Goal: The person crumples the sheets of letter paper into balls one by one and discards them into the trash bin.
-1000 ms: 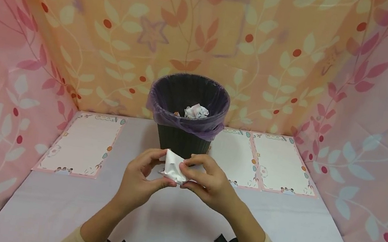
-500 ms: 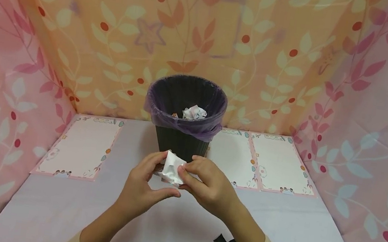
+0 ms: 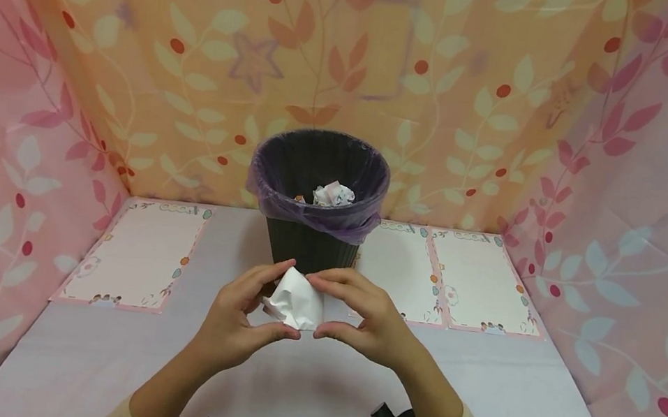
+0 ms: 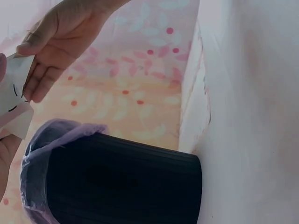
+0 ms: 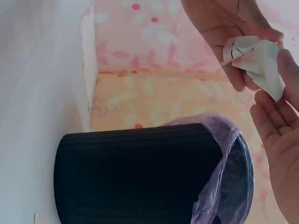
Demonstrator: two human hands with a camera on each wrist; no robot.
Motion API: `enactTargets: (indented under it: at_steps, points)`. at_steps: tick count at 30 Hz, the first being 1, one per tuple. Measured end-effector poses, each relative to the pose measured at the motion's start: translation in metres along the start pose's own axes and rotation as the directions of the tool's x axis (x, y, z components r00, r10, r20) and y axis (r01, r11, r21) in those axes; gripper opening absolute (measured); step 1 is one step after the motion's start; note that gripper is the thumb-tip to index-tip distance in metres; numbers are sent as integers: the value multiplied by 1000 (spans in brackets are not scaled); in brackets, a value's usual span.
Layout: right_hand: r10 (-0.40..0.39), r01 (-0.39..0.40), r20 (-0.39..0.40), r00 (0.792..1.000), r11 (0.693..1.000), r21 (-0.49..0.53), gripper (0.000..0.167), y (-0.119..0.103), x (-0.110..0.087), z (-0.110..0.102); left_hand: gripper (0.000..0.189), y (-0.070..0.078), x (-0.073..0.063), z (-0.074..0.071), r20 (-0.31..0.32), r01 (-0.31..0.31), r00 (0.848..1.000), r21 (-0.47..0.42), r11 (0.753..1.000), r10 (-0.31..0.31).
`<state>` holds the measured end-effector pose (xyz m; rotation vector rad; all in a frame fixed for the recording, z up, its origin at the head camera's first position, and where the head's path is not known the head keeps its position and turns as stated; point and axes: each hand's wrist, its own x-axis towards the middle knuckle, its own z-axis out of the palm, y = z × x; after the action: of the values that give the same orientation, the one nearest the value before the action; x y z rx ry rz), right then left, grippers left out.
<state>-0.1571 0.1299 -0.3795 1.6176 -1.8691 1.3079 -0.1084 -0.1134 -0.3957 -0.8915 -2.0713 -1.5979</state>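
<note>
Both hands hold a crumpled, folded sheet of white paper [image 3: 296, 306] in front of a black waste bin [image 3: 312, 248]. My left hand [image 3: 233, 318] grips its left side, fingers behind and thumb along the lower edge. At the right side, my right hand [image 3: 379, 320] has its fingertips on the top edge and its thumb near the lower corner. Dark printed lines show on the paper [image 5: 238, 53] in the right wrist view. A purple bag [image 3: 274, 204] lines the bin, and a crumpled patterned paper ball [image 3: 334, 194] lies inside.
One bordered sheet of paper [image 3: 134, 253] lies flat at the left of the white table [image 3: 308, 402]. Two similar sheets, an inner one [image 3: 392, 269] and an outer one [image 3: 483, 281], lie right of the bin. Leaf-patterned cloth walls [image 3: 197, 92] enclose the table's back and sides.
The paper has been turned and looks more rounded. My right fingers have shifted to its top edge, with the thumb lower. My left thumb has come back up against the paper.
</note>
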Motion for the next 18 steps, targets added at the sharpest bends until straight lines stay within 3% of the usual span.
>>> enactTargets:
  at_steps: [7,12,15,18]
  points:
    - [-73,73,-84,994,997,0,54,1,-2,7,76,-2,-1,4,-40,-87,995,13,996,88]
    - [-128,126,-150,980,992,-23,52,0,-3,18,65,-3,-2,9,-93,-170,981,2,985,169]
    - [-141,136,-182,973,990,-43,51,-3,-2,24,55,-4,-3,12,-136,-174,977,-46,984,166]
    - [-130,122,-203,971,991,-52,49,-7,-2,29,43,-5,-4,14,-168,-125,980,-121,985,103]
